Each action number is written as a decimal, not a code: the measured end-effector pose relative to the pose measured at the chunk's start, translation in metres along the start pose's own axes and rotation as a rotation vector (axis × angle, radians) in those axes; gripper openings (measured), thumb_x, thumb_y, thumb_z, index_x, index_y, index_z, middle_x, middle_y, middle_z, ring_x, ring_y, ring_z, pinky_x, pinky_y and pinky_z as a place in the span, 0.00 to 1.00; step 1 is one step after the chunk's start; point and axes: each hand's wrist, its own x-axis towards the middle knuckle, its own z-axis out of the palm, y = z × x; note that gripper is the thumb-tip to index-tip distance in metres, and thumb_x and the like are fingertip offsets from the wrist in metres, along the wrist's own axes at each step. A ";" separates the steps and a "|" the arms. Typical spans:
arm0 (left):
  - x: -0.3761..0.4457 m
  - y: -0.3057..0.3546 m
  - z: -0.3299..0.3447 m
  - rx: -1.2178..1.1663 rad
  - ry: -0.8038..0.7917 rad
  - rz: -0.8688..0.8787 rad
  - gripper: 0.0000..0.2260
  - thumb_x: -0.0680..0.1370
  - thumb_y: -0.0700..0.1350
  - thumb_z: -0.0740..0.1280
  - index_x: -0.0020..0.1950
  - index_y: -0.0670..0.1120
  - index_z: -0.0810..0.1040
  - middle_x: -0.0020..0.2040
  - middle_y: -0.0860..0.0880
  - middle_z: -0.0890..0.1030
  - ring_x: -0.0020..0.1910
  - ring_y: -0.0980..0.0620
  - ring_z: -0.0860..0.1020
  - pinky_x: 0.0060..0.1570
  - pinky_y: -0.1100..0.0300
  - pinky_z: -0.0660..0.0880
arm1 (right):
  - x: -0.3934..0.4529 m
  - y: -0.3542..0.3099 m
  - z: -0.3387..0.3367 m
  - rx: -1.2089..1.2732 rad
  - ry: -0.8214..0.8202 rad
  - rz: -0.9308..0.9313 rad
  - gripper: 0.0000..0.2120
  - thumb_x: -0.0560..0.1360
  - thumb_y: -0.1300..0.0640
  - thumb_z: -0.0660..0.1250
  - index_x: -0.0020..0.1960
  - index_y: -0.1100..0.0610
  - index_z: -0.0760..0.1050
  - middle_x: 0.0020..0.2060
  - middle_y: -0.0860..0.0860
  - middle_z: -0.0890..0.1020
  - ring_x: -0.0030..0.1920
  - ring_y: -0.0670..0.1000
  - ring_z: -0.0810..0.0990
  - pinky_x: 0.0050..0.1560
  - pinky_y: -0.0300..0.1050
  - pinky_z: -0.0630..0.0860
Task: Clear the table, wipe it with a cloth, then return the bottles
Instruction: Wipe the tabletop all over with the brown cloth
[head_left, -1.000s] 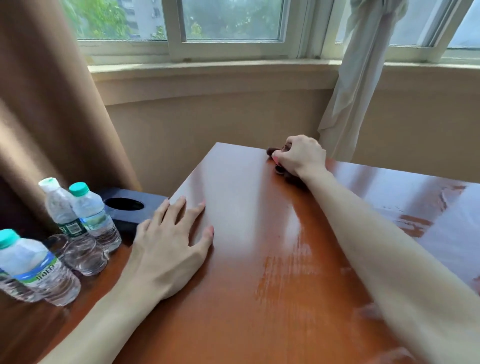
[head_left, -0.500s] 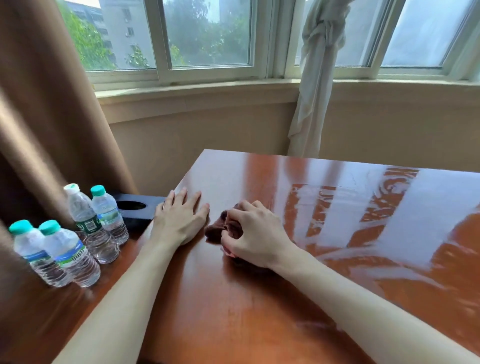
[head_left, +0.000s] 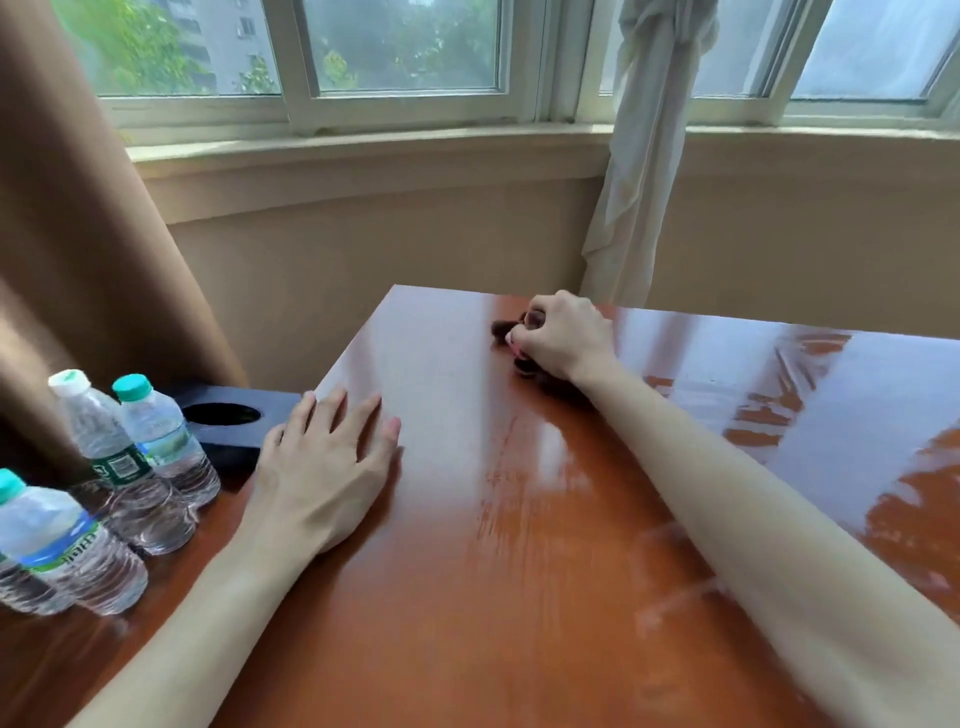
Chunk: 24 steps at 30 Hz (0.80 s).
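Reaching far across the glossy reddish-brown wooden table (head_left: 519, 597), your right hand (head_left: 563, 338) sits just above the centre of the frame, near the table's far edge, fingers curled tight around a crumpled dark brown cloth (head_left: 511, 332). The cloth is bunched under your palm and pressed on the tabletop; only a dark lump pokes out to the left of your knuckles. Your right forearm runs back from there to the lower right corner of the frame.

Your left hand (head_left: 327, 467) lies flat at centre left, palm down on the table near its left edge, fingers straight and spread, gripping nothing.

Now the bottles: at the lower left of the frame stand clear plastic water bottles on a lower wooden surface beside the table. A white-capped bottle (head_left: 111, 457) and a teal-capped bottle (head_left: 163, 441) stand upright, touching each other, just left of your left hand. Further down, at the left edge, another teal-capped bottle with a blue label (head_left: 62, 545) stands with a fourth bottle (head_left: 15, 587) half cut off beside it.

Behind the bottles sits a dark blue box with an oval opening (head_left: 228, 415) on top. A brown curtain (head_left: 78, 234) hangs at upper left, a knotted white sheer curtain (head_left: 644, 156) at upper right before the window (head_left: 405, 47).
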 end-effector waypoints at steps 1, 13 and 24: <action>-0.001 0.003 -0.003 -0.021 0.008 -0.017 0.29 0.79 0.68 0.45 0.79 0.61 0.59 0.81 0.52 0.57 0.81 0.48 0.51 0.77 0.45 0.53 | 0.023 0.004 0.004 -0.008 0.019 0.026 0.11 0.67 0.41 0.70 0.40 0.48 0.78 0.45 0.52 0.83 0.53 0.60 0.81 0.49 0.49 0.78; -0.005 0.008 -0.009 -0.034 -0.010 -0.023 0.28 0.80 0.67 0.50 0.80 0.62 0.57 0.82 0.54 0.55 0.81 0.51 0.49 0.78 0.49 0.49 | 0.044 -0.070 0.040 0.031 -0.103 -0.225 0.12 0.69 0.43 0.67 0.45 0.50 0.78 0.47 0.51 0.81 0.53 0.58 0.79 0.45 0.47 0.70; -0.008 0.008 -0.010 -0.029 -0.052 -0.022 0.26 0.81 0.62 0.48 0.79 0.60 0.60 0.81 0.50 0.57 0.81 0.46 0.52 0.77 0.44 0.51 | -0.181 -0.041 -0.035 0.185 -0.209 -0.587 0.07 0.73 0.44 0.68 0.50 0.44 0.78 0.46 0.42 0.77 0.48 0.49 0.72 0.44 0.50 0.73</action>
